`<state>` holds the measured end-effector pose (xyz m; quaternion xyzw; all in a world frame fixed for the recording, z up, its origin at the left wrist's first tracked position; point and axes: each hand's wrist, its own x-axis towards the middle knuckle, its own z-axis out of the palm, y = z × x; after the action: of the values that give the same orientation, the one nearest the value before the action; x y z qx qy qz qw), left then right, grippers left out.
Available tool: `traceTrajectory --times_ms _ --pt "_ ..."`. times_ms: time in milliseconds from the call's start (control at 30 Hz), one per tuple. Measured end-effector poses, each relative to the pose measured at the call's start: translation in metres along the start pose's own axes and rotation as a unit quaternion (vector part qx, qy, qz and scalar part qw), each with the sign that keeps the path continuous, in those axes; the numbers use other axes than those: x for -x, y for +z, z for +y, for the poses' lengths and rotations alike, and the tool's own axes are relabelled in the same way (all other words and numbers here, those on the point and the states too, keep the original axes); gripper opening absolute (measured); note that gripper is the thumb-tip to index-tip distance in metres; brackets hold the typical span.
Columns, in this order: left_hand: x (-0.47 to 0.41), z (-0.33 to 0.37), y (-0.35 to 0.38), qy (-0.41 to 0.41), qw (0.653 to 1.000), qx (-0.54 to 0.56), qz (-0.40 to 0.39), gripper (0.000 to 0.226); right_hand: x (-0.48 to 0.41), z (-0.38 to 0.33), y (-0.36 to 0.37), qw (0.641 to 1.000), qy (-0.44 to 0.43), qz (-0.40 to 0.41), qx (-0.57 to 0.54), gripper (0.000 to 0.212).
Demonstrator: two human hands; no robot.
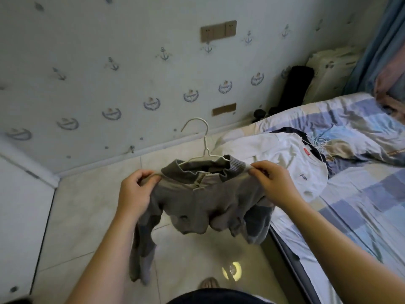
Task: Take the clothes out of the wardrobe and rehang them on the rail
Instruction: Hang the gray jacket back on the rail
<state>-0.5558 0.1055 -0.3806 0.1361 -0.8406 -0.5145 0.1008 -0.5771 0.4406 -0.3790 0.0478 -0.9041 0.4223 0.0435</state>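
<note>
We read labels first. A pale neck label (200, 178) is sewn inside the collar of the grey sweater (203, 207). It has dark marks on it, but we cannot make them out. On the bed (361, 205) to the right lies a white shirt (280, 154) with a small red tag (306, 150) at its neck and a tiny dark mark (304, 177) on its chest. Both are too small for us to read.

Both forearms reach in from the near edge. The left hand (133, 194) pinches the sweater's left shoulder between its thumb and curled fingers. The right hand (271, 183) pinches the right shoulder in the same way, with its knuckles raised. Between them the shoulder line is pulled roughly level.

A white wire hanger (205, 148) sits in the ribbed collar. Its arms go down into the neck opening, and its hook rises on the far side, curving left. We see the sweater held in the air over the tiled floor (87, 216), just left of the bed's edge. Its body is bunched, one sleeve hangs down on the near left, and the other is folded up near the right wrist.

The bed has a blue and white checked cover. The white shirt lies on top of it, and a dark garment (289, 129) shows at the shirt's far edge. On the far wall, papered with anchors, are brown socket plates (219, 30). A black object (295, 84) stands in the far corner beside a blue curtain (381, 40).
</note>
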Motion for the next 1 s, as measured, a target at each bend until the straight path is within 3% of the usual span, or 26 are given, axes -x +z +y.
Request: traceTrajectory --times_ms 300,633,833,1000 --pt "0.121 -0.003 -0.107 0.015 0.989 0.002 0.145 0.014 0.062 -0.075 0.024 0.990 -0.126 -0.055 -0.003 0.016" --pt "0.254 -0.004 -0.207 0.015 0.967 -0.015 0.253 0.007 0.139 -0.165 0.044 0.963 -0.240 -0.122 -0.002 0.018" --pt "0.289 0.013 -0.282 0.089 0.932 -0.040 0.348 0.022 0.154 -0.252 0.047 0.931 -0.347 -0.110 -0.027 0.017" --pt "0.309 0.052 -0.356 0.165 0.881 -0.084 0.436 0.008 0.162 -0.340 0.048 0.893 -0.441 -0.058 -0.059 0.014"
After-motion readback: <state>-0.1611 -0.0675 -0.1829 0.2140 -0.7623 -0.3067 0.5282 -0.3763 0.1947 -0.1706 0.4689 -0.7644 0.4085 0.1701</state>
